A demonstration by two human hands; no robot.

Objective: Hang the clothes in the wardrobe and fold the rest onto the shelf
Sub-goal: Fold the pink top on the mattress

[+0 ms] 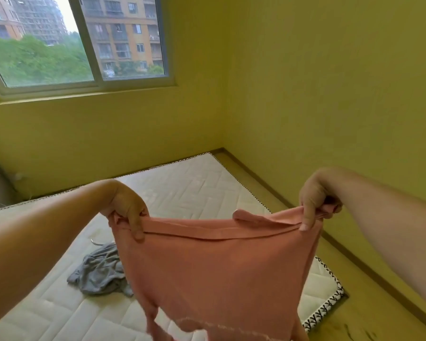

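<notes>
- Head view: a pink garment [219,271] hangs over the mattress [182,188], its top edge stretched left to right.
- Left hand [127,207] and right hand [315,200] each pinch one top corner with curled fingers [135,225]; the cloth drops straight below them.
- A grey garment [101,271] lies crumpled on the mattress, nearer the left hand.

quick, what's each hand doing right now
Left hand: pinching the pink garment at its top left corner.
Right hand: pinching its top right corner.
</notes>
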